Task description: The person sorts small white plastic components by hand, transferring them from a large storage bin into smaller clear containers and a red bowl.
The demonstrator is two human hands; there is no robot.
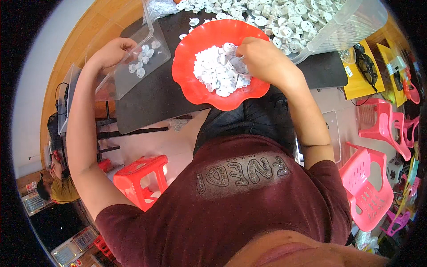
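A red bowl with a wavy rim [184, 80] holds a heap of small white plastic parts [220, 73]. My right hand [267, 60] reaches over the bowl's right side, its fingers bent together at the heap; what lies between the fingertips is hidden. To the left, my left hand [112, 54] has curled fingers at the wall of a clear plastic box [158, 55]. I cannot make out what those fingers hold. Several whitish translucent parts [143, 58] lie in the box, close to the left fingertips.
Many loose white parts [289, 22] cover the far side of the black table [142, 113]. A clear tub [351, 31] leans at the far right beside a yellow table [362, 75]. A red stool [142, 178] and pink chairs [367, 189] stand around. Another person [62, 189] is at far left.
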